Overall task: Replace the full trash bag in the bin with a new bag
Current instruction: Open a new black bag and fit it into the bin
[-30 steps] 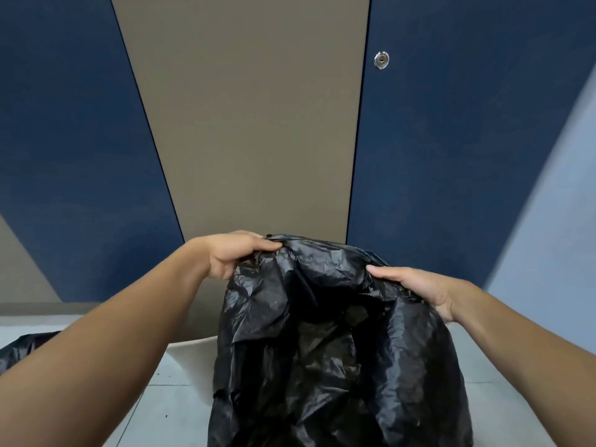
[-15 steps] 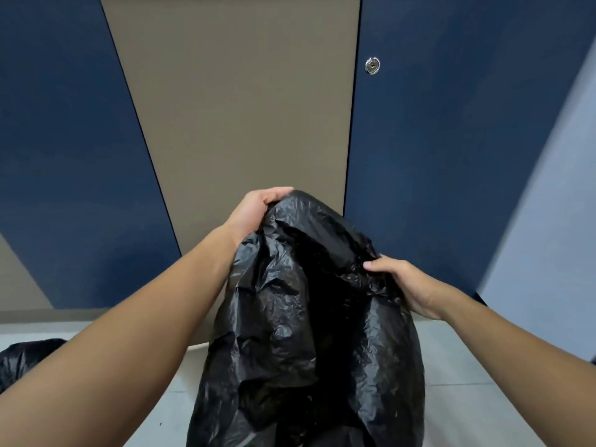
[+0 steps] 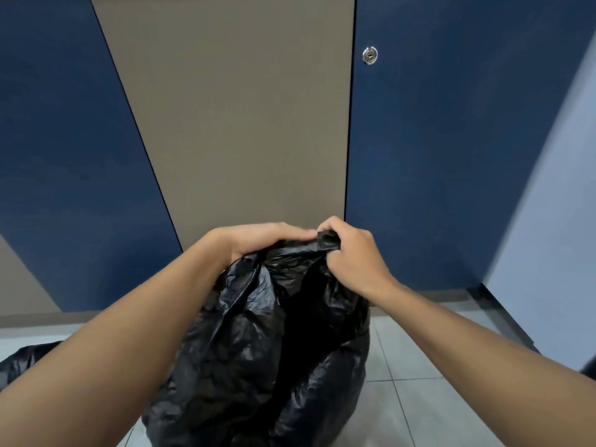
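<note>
The two hands have come together at the top of the black trash bag [image 3: 258, 343], where half a second ago they held its mouth apart, the left high on the far rim and the right lower on the near side. Now the left hand [image 3: 258, 240] lies over the gathered top with its fingers curled down onto the plastic, and the right hand [image 3: 351, 253] pinches a bunched fold of the rim between thumb and fingers, touching the left fingertips. The bag's opening, wide before, is drawn nearly closed, and the bag hangs bulging below the hands above the tiled floor [image 3: 419, 398]. Behind stand the tan panel [image 3: 242, 124] and blue panels, one with a round lock [image 3: 370, 55]. Another black bag [image 3: 22, 359] lies at the floor's left edge.
</note>
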### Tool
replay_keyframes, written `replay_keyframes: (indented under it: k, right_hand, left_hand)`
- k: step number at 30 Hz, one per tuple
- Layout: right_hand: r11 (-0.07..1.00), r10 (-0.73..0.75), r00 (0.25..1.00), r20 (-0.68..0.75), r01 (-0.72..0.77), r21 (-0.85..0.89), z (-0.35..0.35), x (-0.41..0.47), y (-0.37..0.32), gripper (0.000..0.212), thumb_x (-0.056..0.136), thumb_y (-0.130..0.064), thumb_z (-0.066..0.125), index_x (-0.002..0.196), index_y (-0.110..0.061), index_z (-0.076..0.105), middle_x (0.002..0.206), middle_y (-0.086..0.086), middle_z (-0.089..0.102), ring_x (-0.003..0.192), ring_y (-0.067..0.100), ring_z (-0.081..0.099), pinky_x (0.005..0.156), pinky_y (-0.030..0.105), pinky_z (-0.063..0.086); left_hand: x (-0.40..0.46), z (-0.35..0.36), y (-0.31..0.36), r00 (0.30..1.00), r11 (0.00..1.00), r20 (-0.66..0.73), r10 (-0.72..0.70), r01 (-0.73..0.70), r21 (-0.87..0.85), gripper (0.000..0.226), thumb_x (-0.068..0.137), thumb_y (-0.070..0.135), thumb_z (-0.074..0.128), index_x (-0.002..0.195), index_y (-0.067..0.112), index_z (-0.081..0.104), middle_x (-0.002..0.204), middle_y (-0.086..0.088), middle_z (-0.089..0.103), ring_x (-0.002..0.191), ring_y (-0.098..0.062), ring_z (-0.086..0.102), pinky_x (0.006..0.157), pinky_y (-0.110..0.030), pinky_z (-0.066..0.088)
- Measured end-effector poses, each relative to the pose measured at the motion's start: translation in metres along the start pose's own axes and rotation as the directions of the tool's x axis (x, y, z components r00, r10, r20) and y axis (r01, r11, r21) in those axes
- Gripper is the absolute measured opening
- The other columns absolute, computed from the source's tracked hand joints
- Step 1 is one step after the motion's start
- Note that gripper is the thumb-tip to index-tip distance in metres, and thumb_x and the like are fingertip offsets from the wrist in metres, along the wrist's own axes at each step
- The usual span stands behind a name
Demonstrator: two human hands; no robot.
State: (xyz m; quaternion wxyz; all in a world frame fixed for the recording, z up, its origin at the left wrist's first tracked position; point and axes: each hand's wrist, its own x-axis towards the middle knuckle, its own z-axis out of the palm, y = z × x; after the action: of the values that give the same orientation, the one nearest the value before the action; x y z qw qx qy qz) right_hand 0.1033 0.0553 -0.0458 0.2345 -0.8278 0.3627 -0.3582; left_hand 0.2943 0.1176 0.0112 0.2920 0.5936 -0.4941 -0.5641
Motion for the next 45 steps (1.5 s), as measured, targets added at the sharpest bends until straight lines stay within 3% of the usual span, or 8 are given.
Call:
replay_keyframes:
  k: [4,7,11,15,19,30,39,45]
  right_hand:
    - [0.987,0.098,0.994,-0.048,-0.103,-0.126,-0.007,0.001,0.008,0.032,0.073,-0.007,0.041,0.088,-0.031,0.057,0.075,-0.003,0.065,0.07,0.023,0.06,0.054,0.036,0.042]
    - [0.976,0.216,0.976,-0.015,-0.216,0.006,-0.021,0.007,0.017,0.042,0.078,-0.004,0.038,0.096,-0.029,0.066,0.076,0.0,0.069,0.066,0.02,0.062,0.055,0.036,0.048]
    - [0.93,0.317,0.937,0.145,-0.337,0.149,-0.037,0.004,0.03,0.018,0.077,-0.019,0.041,0.072,-0.02,0.059,0.058,-0.009,0.052,0.055,0.012,0.045,0.056,0.029,0.034]
    - [0.764,0.285,0.755,0.59,-0.551,0.337,-0.043,-0.004,0.04,0.063,0.079,-0.079,0.057,0.119,-0.033,0.073,0.128,-0.01,0.07,0.121,0.015,0.064,0.104,0.04,0.044]
    - [0.683,0.255,0.563,0.786,-0.681,0.266,-0.048,-0.006,0.036,0.065,0.067,-0.065,0.085,0.115,-0.021,0.079,0.124,0.014,0.074,0.115,0.032,0.071,0.102,0.046,0.054]
    - [0.65,0.346,0.738,0.579,-0.633,0.42,-0.05,-0.007,0.037,0.034,0.104,-0.028,0.06,0.124,-0.002,0.066,0.116,0.02,0.075,0.111,0.038,0.071,0.105,0.055,0.052]
    - [0.748,0.447,0.654,0.61,-0.647,0.146,-0.064,-0.011,0.048,0.112,0.059,-0.097,0.059,0.151,-0.034,0.048,0.16,-0.004,0.041,0.149,0.023,0.036,0.123,0.055,0.025]
    - [0.63,0.41,0.65,0.639,-0.709,0.317,-0.08,-0.013,0.066,0.064,0.067,-0.076,0.077,0.109,-0.029,0.081,0.121,0.005,0.076,0.103,0.021,0.076,0.079,0.038,0.063]
  left_hand:
    - [-0.006,0.0,0.007,0.998,0.769,-0.043,-0.043,0.06,0.636,0.097,0.066,0.044,0.093,0.141,0.033,0.033,0.126,0.006,0.063,0.112,-0.015,0.069,0.09,-0.031,0.06]
    - [-0.001,0.0,0.002,0.983,0.492,-0.185,0.009,0.157,0.856,0.048,0.084,0.03,0.081,0.125,0.024,0.055,0.119,0.001,0.068,0.111,-0.024,0.066,0.095,-0.035,0.054]
    - [-0.004,-0.012,-0.015,0.947,0.94,-0.313,-0.077,0.173,0.293,0.024,0.098,0.007,0.053,0.105,0.013,0.075,0.097,-0.014,0.08,0.093,-0.035,0.077,0.081,-0.042,0.063]
    - [-0.002,-0.015,-0.018,0.86,0.994,-0.499,-0.102,0.104,-0.024,0.019,0.088,0.01,0.047,0.077,0.007,0.062,0.059,-0.016,0.066,0.049,-0.028,0.063,0.06,-0.033,0.055]
    - [-0.005,-0.019,-0.012,0.944,0.966,-0.313,-0.106,0.024,-0.256,0.028,0.08,0.024,0.053,0.062,0.01,0.068,0.068,-0.016,0.066,0.053,-0.029,0.065,0.06,-0.031,0.057]
    - [-0.018,-0.029,-0.03,0.961,0.778,-0.215,-0.172,0.267,0.568,0.057,0.093,0.029,0.075,0.144,0.013,0.053,0.141,0.001,0.061,0.13,-0.023,0.06,0.102,-0.028,0.047]
    - [-0.029,-0.051,-0.045,0.958,0.975,-0.226,-0.175,0.135,-0.179,0.023,0.078,0.028,0.068,0.082,0.01,0.083,0.091,-0.017,0.079,0.075,-0.031,0.077,0.068,-0.036,0.064]
    - [-0.027,-0.047,-0.04,0.929,0.991,-0.35,-0.118,0.089,-0.098,0.027,0.082,0.033,0.065,0.063,0.021,0.08,0.069,-0.007,0.077,0.053,-0.021,0.073,0.046,-0.025,0.055]
